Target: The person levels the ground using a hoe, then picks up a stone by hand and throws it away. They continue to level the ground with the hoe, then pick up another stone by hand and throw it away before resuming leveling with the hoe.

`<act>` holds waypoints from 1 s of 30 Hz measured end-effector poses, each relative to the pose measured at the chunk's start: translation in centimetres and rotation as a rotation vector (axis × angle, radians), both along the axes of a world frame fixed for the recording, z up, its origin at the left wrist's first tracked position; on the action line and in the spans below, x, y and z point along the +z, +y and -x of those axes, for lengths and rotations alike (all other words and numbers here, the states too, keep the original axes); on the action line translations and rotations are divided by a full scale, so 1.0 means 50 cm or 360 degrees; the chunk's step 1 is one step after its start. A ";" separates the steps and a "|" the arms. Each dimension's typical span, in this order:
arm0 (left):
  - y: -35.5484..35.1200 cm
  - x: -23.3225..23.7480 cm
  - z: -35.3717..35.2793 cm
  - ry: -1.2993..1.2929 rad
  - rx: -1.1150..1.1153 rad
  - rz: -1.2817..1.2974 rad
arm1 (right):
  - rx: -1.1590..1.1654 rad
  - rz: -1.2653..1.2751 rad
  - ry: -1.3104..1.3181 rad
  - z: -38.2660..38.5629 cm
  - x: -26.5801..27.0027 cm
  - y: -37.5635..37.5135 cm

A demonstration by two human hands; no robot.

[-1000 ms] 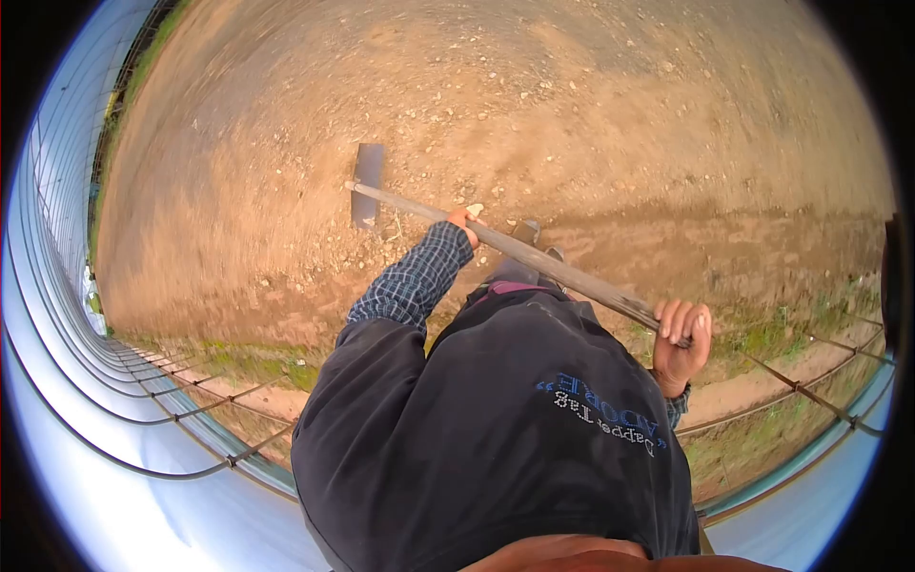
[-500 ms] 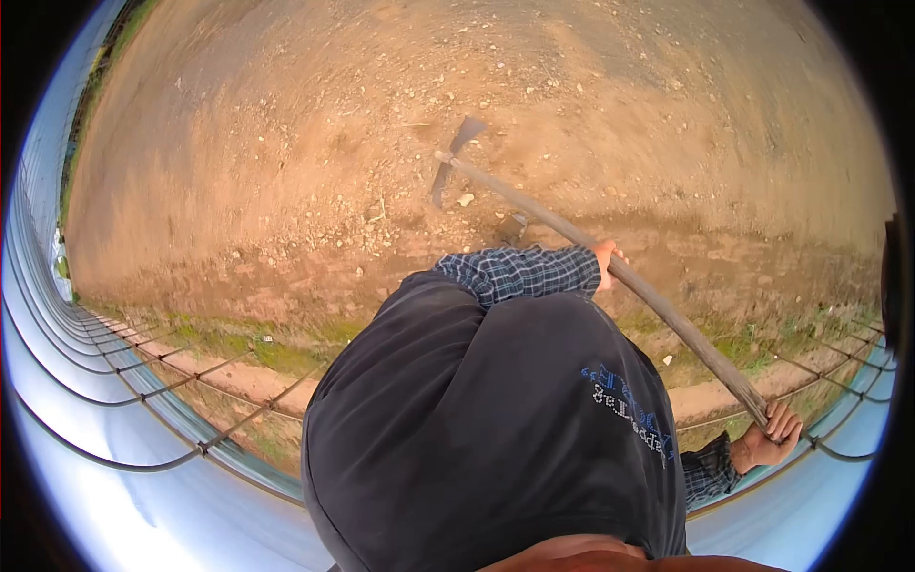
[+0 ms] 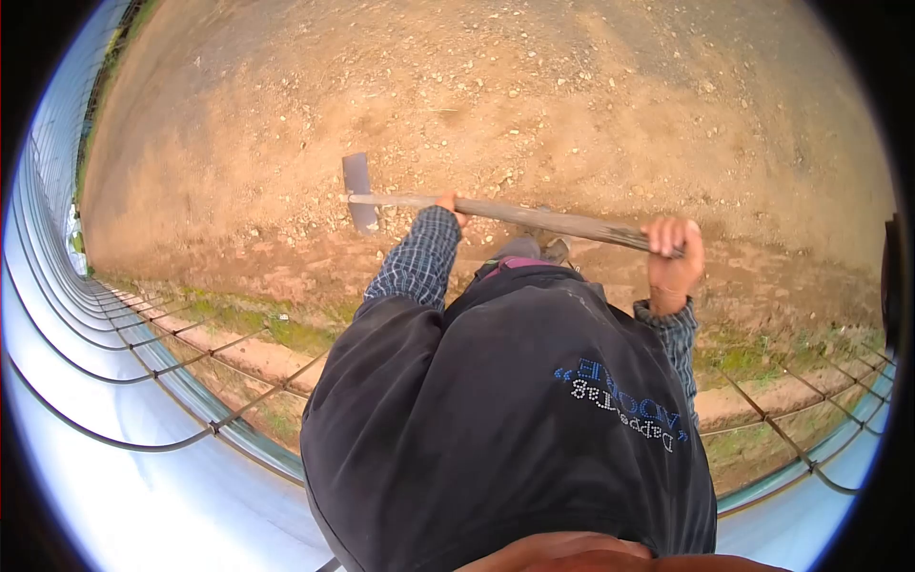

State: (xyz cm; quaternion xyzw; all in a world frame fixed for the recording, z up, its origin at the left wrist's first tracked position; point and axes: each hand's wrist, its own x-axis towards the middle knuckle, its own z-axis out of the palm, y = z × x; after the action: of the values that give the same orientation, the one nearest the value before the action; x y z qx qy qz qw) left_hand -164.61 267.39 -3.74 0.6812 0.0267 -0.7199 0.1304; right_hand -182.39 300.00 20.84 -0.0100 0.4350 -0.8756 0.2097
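Observation:
A hoe (image 3: pixel 562 223) with a worn wooden handle lies nearly level across the view in front of me. Its flat dark metal blade (image 3: pixel 357 178) is at the left, over the stony soil. My left hand (image 3: pixel 452 207), below a checked sleeve, is closed around the handle partway between blade and butt. At the thick butt end, my right hand (image 3: pixel 675 255) wraps over the wood, knuckles up. Part of a shoe (image 3: pixel 556 251) shows below the handle, mostly hidden by my dark shirt (image 3: pixel 496 410).
Loose brown soil (image 3: pixel 610 124) scattered with small stones spreads ahead. Behind me runs a strip of green moss or weeds (image 3: pixel 295 332) and a metal frame (image 3: pixel 214 426) with pale sheeting (image 3: pixel 124 486) curving along both sides.
The hoe has swung from a diagonal to nearly level, its head moving left and nearer. My left hand has shifted left, and my right hand has come up and forward from beside my hip.

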 end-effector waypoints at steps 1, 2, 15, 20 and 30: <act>-0.049 -0.037 -0.028 -0.0067 0.0051 0.0057 | 0.0075 -0.0028 -0.0022 -0.012 -0.005 -0.039; -0.073 0.011 -0.021 -0.0287 0.0118 0.0053 | 0.0150 -0.0059 -0.0036 -0.017 -0.004 -0.070; -0.134 0.045 0.046 -0.0325 0.0114 0.0188 | 0.0053 -0.0017 -0.0140 -0.016 0.006 -0.092; -0.041 -0.010 0.193 -0.0128 -0.0210 0.0215 | -0.0268 -0.0170 0.0043 -0.014 0.061 -0.003; 0.347 0.103 0.337 0.0232 -0.1037 -0.0250 | -0.1063 -0.0201 0.0372 -0.151 0.185 0.310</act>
State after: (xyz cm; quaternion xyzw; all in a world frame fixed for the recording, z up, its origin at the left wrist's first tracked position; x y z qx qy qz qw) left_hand -181.48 284.75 1.42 0.6087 -0.1277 -0.7662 -0.1617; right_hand -174.84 315.50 30.10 0.0456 0.4887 -0.8601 -0.1392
